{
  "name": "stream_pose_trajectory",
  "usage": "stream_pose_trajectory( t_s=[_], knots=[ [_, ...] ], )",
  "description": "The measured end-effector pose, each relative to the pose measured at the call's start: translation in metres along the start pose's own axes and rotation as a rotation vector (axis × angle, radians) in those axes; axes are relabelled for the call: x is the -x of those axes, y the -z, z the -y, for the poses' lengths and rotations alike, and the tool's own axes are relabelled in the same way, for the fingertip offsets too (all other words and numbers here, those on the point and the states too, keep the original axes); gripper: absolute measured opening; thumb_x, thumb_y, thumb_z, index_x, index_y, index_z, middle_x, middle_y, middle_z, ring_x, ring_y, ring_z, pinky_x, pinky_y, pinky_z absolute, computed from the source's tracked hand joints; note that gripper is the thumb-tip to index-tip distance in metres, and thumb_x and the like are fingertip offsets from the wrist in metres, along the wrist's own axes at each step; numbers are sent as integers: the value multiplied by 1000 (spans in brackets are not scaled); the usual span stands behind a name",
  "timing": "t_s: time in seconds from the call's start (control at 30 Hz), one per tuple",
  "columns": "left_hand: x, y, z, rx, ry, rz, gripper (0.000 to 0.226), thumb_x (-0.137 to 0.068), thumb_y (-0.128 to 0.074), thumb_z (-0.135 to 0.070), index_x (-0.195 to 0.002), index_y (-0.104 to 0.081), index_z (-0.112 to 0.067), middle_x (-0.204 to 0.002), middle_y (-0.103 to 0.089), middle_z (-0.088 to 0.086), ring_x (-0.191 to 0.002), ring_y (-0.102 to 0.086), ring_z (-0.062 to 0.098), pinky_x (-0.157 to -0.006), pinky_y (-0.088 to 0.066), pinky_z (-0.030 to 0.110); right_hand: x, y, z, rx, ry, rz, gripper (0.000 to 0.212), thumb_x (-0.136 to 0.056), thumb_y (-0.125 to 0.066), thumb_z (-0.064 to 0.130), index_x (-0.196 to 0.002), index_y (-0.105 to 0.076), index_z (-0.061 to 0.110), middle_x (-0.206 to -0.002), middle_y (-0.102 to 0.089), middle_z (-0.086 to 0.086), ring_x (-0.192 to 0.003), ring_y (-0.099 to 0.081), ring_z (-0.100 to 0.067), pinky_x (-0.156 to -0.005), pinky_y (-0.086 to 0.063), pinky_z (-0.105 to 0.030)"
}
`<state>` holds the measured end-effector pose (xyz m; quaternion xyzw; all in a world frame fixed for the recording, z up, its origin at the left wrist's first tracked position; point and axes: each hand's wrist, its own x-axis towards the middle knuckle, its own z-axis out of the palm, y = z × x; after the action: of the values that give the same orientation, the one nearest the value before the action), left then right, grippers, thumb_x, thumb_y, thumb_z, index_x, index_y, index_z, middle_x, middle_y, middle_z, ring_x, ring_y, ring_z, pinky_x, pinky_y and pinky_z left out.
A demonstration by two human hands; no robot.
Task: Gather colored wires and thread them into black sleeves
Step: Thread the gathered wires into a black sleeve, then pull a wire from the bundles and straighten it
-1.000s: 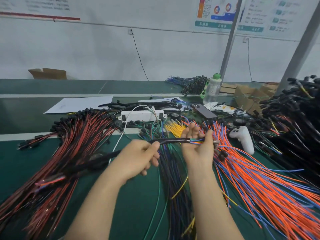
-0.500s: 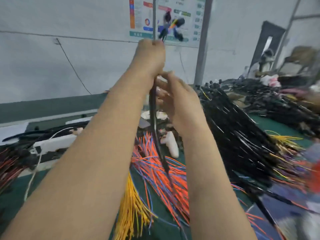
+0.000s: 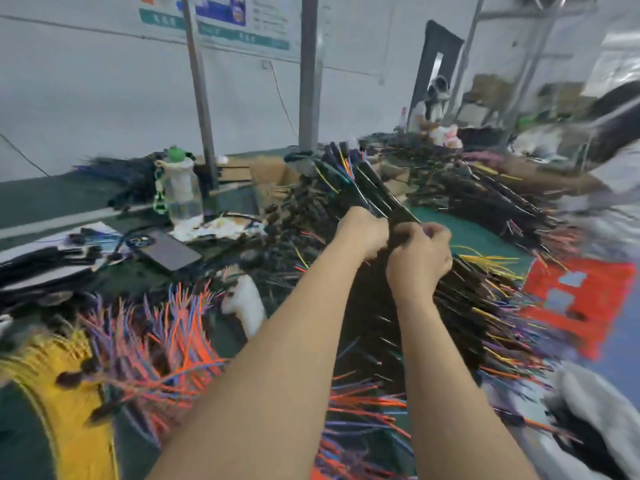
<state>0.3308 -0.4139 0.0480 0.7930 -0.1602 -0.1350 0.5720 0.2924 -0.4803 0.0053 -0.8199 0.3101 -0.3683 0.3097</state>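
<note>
- You have lowered your left grip (image 3: 363, 232) and right grip (image 3: 420, 258) from overhead to just above the sleeved pile (image 3: 467, 299).
- The black sleeve (image 3: 367, 188) now slants over that pile and is no longer upright.

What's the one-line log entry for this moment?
left hand: grips black sleeve | right hand: grips same sleeve | sleeve: above sleeved-wire pile | view: blurred

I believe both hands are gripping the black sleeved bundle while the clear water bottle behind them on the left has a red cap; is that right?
Not quite: the cap is green, not red. The head view shows it on the clear water bottle at the back left, while the left hand and the right hand both grip the black sleeved bundle.
</note>
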Motion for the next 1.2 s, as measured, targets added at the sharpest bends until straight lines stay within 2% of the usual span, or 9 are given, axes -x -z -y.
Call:
stream_pose_trajectory(
  t_s=[0.1, 0.23, 0.4, 0.53, 0.63, 0.87, 0.97, 1.07, 1.2],
  knots=[
    [-1, 9, 20, 166, 33, 17, 26, -100, -40, -17, -77, -52, -14, -80, -62, 4, -62, -56, 11, -59, -46, 23, 5, -13, -2, -98, 16, -154, 37, -83, -45, -3, -110, -66, 10, -123, -48, -15, -122, -42, -30, -114, -17, -46],
    [8, 28, 25, 276, 5, -6, 21, -100, -39, -16, -104, -58, -7, -77, -57, 2, -60, -52, 12, -55, -45, 21, 20, -16, 31, -189, 98, -209, 32, -87, -46, 1, -112, -63, 9, -127, -50, -13, -130, -37, -29, -114, -16, -45],
    [46, 92, 40, 465, -41, -298, 22, -98, -41, -15, -95, -62, -8, -78, -56, 8, -59, -49, 15, -44, -39, 17, 50, -22, 99, -169, 304, 292, 25, -93, -49, 17, -114, -61, 9, -119, -60, -15, -112, -53, -31, -94, -41, -35],
    [93, 159, 66, 624, -15, -613, 23, -99, -38, -15, -95, -60, -9, -93, -61, 16, -76, -54, 22, -63, -46, 32, 108, -37, 156, -99, 449, 680, 32, -96, -50, 29, -118, -61, 8, -118, -64, -13, -113, -58, -29, -92, -43, -33],
    [148, 203, 94, 590, -35, -805, 19, -94, -43, -8, -83, -59, -9, -83, -59, 15, -75, -51, 20, -56, -39, 29, 176, -48, 187, -200, 517, 798, 30, -96, -52, 28, -112, -64, 6, -115, -65, -17, -112, -58, -31, -86, -40, -30],
    [321, 291, 189, 289, 135, -1224, 15, -92, -47, -7, -92, -61, -7, -100, -65, 13, -90, -58, 21, -77, -45, 27, 380, -68, 225, -445, 524, 1174, 21, -93, -56, 21, -108, -65, 10, -109, -68, -6, -104, -61, -20, -75, -35, -18],
    [385, 322, 222, -91, 254, -1379, 14, -91, -48, -5, -92, -60, -11, -101, -63, 10, -93, -57, 23, -78, -40, 23, 453, -76, 233, -488, 509, 1327, 21, -93, -54, 13, -110, -66, 6, -112, -68, -8, -108, -61, -22, -92, -41, -23],
    [423, 349, 250, -422, 491, -1305, 23, -91, -47, -9, -110, -61, -7, -117, -60, 14, -110, -54, 31, -97, -41, 36, 501, -85, 243, -434, 502, 1387, 30, -96, -48, 12, -123, -59, 7, -124, -63, -9, -118, -55, -23, -97, -37, -24],
    [434, 362, 265, -674, 689, -1093, 25, -94, -45, -20, -110, -64, -14, -117, -61, 9, -113, -49, 31, -94, -41, 38, 523, -106, 259, -334, 469, 1394, 37, -97, -46, 16, -133, -50, 8, -132, -57, -10, -123, -51, -27, -96, -38, -27]
  ],
)
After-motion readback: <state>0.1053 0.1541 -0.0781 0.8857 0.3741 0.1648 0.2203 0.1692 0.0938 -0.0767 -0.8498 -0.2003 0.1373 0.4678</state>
